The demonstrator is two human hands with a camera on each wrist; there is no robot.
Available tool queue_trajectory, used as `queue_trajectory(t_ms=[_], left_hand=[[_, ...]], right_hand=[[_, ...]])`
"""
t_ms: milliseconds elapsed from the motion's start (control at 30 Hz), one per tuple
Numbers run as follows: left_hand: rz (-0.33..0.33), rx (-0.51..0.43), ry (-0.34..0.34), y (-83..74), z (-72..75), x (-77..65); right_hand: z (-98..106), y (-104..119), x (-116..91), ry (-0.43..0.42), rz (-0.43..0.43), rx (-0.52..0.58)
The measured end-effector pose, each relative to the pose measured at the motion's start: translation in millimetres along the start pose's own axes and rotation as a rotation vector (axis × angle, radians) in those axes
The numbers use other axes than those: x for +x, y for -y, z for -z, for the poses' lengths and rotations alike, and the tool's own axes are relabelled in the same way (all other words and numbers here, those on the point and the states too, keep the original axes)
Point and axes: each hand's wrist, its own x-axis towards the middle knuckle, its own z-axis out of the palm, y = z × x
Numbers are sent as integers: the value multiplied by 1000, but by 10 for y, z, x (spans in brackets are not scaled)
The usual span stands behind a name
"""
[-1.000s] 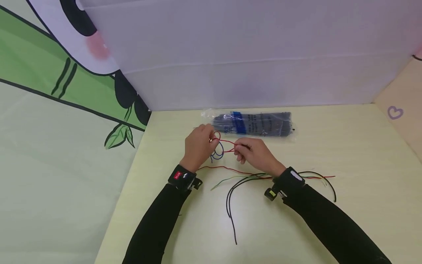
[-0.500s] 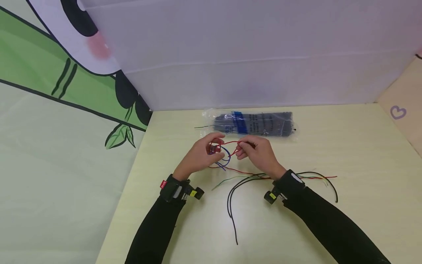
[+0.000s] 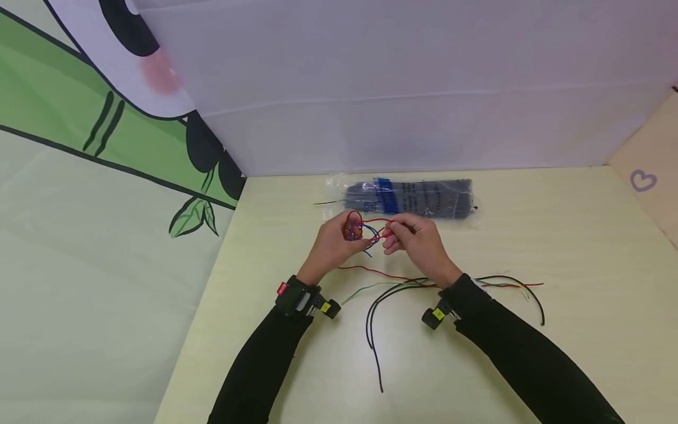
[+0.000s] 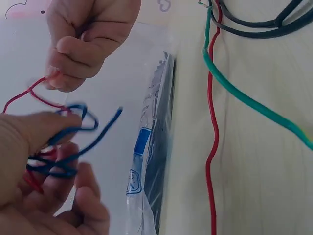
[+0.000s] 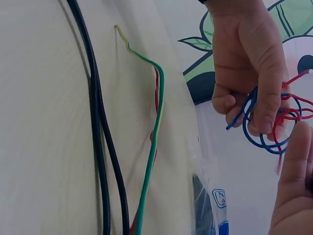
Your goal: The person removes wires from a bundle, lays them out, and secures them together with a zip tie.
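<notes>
In the head view my left hand (image 3: 333, 242) holds a small tangle of thin wire over the table, thumb pressed against the fingers. The blue wire (image 4: 108, 128) is coiled in loose loops, with one end sticking out in the left wrist view. Red wire (image 3: 377, 219) twists through those loops and stretches across to my right hand (image 3: 421, 244). The right thumb and forefinger pinch it, and the other fingers are curled in. Part of the tangle is hidden behind the left thumb.
Behind the hands lies a clear plastic bag (image 3: 434, 199) of dark thin strips with a blue label. Closer in, black wires (image 5: 94, 93), a green wire (image 4: 244, 98) and another red wire (image 4: 212, 112) lie across the pale table. A printed cloth (image 3: 397, 118) hangs at the back.
My left hand has turned, its fingers spreading and then closing again on the tangle, so the blue loops now sit nearer the right hand. The right hand keeps its pinch on the red wire.
</notes>
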Motion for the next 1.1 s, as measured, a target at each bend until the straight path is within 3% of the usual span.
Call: queue_trajectory(t_ms=[100,200,367,467,567,733,800,933,1100], left_hand=[[-46,131,-128,57,11,42],[-78,283,-237,142,91,72],[-67,506,-265,254,239,82],[-55,582,-248,306,313,83],[-68,544,-110,352,384,84],[-35,289,216,418,515,24],[-22,207,265,432,571,-4],[-60,204,218,443,652,-14],[-153,335,19,422,641,36]], right_hand=[[-35,9,-12,15,-37,22],[-35,28,-28,20,-38,-66],[89,42,-72,-23,13,-294],[157,51,-122,-13,37,-438],[208,62,-177,2,59,-556],[370,68,-232,-34,94,-670],[463,71,-239,-49,96,-703],[610,92,-259,-42,53,-718],[641,121,-275,16,37,-684]])
